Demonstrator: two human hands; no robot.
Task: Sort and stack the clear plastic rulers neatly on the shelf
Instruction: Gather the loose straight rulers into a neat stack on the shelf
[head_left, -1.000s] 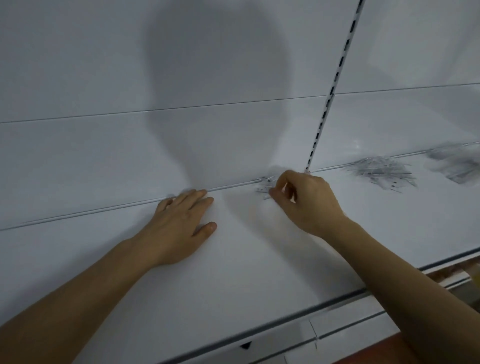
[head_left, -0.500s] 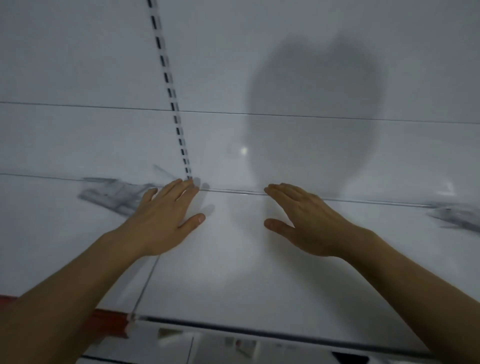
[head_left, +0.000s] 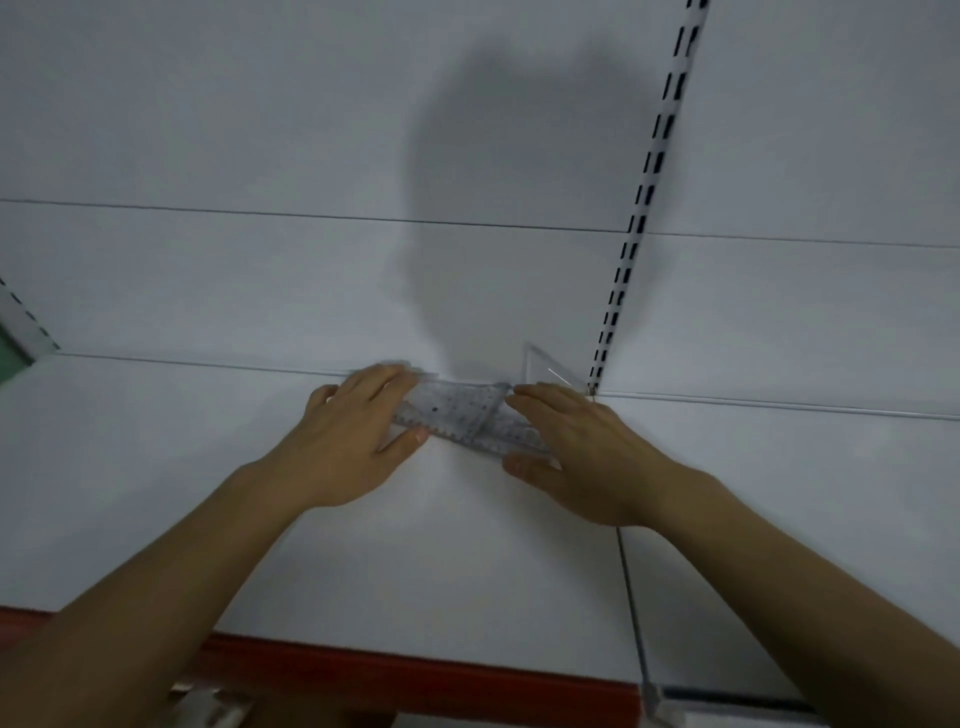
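White shelf with a red front edge, white back panel behind it. My left hand and right hand are both flat on a small pile of clear rulers, fingers straight, pressing in from each end. The pile sits near the shelf's back edge. A clear triangle ruler leans there, right beside the slotted upright.

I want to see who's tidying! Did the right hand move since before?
Yes. The right hand now rests on the rulers, just left of the slotted strip. Before, it lay on bare shelf, well to a strip's right.
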